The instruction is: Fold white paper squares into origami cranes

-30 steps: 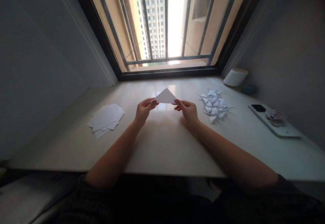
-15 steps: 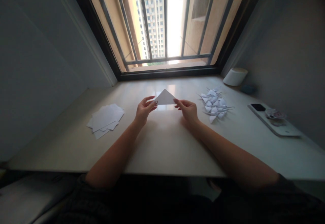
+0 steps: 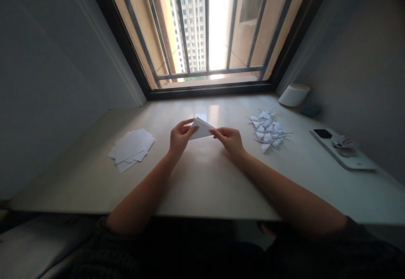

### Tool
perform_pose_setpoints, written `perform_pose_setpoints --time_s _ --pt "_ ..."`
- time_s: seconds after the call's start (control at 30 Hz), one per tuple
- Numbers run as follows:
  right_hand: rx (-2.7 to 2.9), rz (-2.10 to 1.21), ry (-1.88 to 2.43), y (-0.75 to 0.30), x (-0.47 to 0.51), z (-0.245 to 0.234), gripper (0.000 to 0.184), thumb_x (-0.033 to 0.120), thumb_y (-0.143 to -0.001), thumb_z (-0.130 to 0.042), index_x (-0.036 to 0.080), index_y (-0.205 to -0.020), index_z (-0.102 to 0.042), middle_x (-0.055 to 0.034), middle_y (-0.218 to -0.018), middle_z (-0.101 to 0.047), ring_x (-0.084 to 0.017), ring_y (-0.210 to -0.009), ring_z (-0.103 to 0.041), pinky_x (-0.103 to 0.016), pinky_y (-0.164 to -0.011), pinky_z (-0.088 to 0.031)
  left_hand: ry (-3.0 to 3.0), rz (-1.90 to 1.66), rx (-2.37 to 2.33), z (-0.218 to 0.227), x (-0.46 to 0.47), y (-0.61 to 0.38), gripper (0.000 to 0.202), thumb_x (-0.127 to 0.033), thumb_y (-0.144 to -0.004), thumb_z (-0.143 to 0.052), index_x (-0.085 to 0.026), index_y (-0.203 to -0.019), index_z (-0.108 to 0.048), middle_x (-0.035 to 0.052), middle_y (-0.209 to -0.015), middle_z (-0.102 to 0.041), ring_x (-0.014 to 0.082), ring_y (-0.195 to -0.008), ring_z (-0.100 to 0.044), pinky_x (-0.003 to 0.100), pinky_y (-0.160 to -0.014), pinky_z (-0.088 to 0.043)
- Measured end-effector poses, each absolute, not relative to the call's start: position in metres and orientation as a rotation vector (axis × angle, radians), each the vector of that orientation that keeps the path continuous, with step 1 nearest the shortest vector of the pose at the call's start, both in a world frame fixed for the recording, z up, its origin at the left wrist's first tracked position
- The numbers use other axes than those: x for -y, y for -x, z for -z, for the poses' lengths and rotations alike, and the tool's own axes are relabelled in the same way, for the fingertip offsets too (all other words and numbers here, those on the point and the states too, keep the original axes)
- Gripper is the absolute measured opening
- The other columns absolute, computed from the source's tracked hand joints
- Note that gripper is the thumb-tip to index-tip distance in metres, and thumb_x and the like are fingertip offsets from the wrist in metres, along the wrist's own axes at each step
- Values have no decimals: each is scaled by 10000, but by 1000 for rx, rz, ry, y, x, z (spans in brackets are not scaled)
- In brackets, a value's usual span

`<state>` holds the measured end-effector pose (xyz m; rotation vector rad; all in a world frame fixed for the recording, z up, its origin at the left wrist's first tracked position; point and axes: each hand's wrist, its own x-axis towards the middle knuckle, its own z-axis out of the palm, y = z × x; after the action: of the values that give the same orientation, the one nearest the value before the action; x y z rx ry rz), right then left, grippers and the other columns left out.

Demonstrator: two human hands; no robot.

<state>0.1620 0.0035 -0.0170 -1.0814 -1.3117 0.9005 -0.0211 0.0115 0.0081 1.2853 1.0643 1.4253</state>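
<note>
- Left hand (image 3: 179,138) — thumb and fingertips pinched together, index finger raised, palm facing right.
- Right hand (image 3: 230,139) — pinched likewise, just right of the left hand.
- Both forearms bare, reaching from near to far, converging toward the centre.

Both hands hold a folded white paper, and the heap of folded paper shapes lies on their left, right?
No: the head view shows that heap of folded paper shapes on the right. Left hand and right hand hold the folded white paper.
</note>
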Motion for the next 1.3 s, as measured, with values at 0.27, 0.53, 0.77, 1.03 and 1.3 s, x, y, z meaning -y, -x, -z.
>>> perform_pose_setpoints --time_s 0.27,0.53,0.77,1.03,1.3 --pt "1295 -1001 1033 -159 -2 18 339 523 -682 -731 184 -678 -718 -24 -596 -653 -151 -579 -592 -275 -580 -448 -1240 -1579 -1121 -7 -9 15 388 -377 -632 -807 -163 -946 -730 37 -752 -736 171 -678 -665 275 -648 -500" --pt "1259 -1063 865 -154 0 17 480 475 -693 -747 252 -1107 -651 -35 -889 -710 -155 -732 -640 -293 -672 -506 -1279 -1563 -1096 -3 -5 8 334 -351 -638 -809 -175 -916 -752 43 -779 -741 159 -672 -659 269 -646 -507" --pt "1285 -1011 905 -151 3 21 415 446 -722 -731 221 -1071 -720 -39 -818 -733 -174 -714 -640 -315 -669 -502 -1385 -1512 -1083 -2 2 4 319 -353 -674 -791 -190 -945 -744 26 -721 -730 148 -635 -646 256 -609 -495" --pt "1277 -943 982 -152 2 26 381 437 -741 -714 231 -1061 -732 -49 -963 -756 -203 -752 -665 -337 -685 -529 -1356 -1544 -1127 2 -1 3 351 -366 -656 -800 -197 -960 -759 59 -902 -756 204 -771 -689 315 -715 -541" --pt "1292 -859 1030 -152 2 24 356 426 -750 -707 228 -1043 -736 -55 -996 -750 -231 -805 -690 -351 -716 -546 -1418 -1570 -1209 2 0 2 306 -390 -687 -772 -202 -928 -761 58 -946 -750 234 -860 -700 357 -801 -550"
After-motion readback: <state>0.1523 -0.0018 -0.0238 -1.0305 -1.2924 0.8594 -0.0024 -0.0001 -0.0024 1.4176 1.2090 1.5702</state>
